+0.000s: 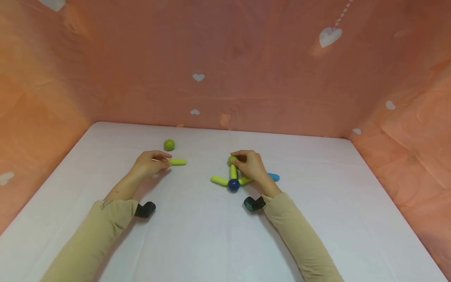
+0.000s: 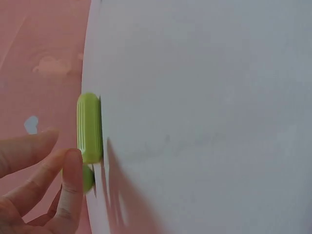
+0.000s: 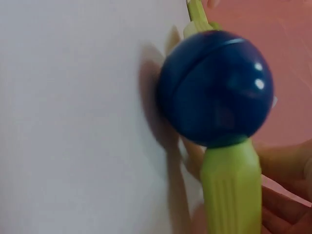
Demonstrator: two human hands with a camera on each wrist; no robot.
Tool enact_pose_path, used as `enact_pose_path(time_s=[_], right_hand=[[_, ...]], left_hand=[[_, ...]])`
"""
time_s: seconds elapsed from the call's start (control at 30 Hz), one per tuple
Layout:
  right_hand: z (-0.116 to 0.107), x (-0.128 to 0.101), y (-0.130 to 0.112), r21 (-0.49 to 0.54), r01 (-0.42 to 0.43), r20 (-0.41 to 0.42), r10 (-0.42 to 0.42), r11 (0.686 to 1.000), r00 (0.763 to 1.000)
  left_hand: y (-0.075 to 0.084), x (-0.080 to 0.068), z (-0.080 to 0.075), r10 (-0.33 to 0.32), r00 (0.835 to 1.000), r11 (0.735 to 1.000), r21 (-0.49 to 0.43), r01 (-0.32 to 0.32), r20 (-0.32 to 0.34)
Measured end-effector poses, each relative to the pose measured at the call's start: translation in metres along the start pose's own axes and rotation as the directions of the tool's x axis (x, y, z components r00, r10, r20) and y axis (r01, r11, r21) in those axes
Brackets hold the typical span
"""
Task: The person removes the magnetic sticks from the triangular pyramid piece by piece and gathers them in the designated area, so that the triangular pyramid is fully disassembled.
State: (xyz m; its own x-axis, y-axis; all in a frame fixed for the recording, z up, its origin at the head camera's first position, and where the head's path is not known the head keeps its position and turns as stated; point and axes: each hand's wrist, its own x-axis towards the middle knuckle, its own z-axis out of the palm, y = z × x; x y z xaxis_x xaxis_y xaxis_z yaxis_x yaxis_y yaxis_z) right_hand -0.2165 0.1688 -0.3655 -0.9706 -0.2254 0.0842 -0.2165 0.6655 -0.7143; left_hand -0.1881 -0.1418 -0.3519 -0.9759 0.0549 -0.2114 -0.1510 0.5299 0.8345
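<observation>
In the head view my left hand (image 1: 150,162) is at the near end of a lime-green magnetic rod (image 1: 178,161) on the white table. The left wrist view shows nearly the whole ribbed rod (image 2: 88,127) beyond the thumb and fingertips, which are not wrapped around it. My right hand (image 1: 251,164) holds a green ball (image 1: 231,159) between thumb and fingers. From that ball a green rod (image 1: 233,171) runs to a dark blue ball (image 1: 233,185), from which green rods extend left and right. The right wrist view has the blue ball (image 3: 217,88) close up.
Another green ball (image 1: 169,145) sits on the table (image 1: 197,235) behind the left hand. A blue rod (image 1: 273,177) lies right of the right wrist, partly hidden. Orange cloth with white hearts (image 1: 225,58) rises behind the table and at both sides.
</observation>
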Motion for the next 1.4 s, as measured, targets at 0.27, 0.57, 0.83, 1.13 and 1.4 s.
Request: enact_pose_path(time_s=[0.27,0.57,0.83,1.13,1.4], right_hand=[[-0.005,-0.008,-0.002,0.069,0.012,0.004,-0.012,0.998,1.0],[-0.01,-0.021,-0.004,0.107,0.104,-0.011,-0.103,0.989,0.995],[-0.012,-0.03,0.002,0.138,0.149,0.102,-0.163,0.979,0.981],[-0.015,-0.038,0.005,0.124,0.179,0.186,-0.2,0.976,0.962],[-0.017,-0.043,0.005,0.057,0.228,0.29,-0.234,0.972,0.928]], left_hand=[[0.008,-0.005,0.024,0.092,0.994,0.996,0.018,-0.093,0.06],[0.018,-0.008,0.051,0.159,0.975,0.987,-0.036,-0.155,0.157],[0.023,-0.003,0.069,0.176,0.965,0.984,-0.037,-0.172,0.195],[0.03,0.002,0.087,0.233,0.94,0.972,-0.045,-0.229,0.248],[0.035,0.001,0.094,0.219,0.941,0.975,-0.02,-0.222,0.258]])
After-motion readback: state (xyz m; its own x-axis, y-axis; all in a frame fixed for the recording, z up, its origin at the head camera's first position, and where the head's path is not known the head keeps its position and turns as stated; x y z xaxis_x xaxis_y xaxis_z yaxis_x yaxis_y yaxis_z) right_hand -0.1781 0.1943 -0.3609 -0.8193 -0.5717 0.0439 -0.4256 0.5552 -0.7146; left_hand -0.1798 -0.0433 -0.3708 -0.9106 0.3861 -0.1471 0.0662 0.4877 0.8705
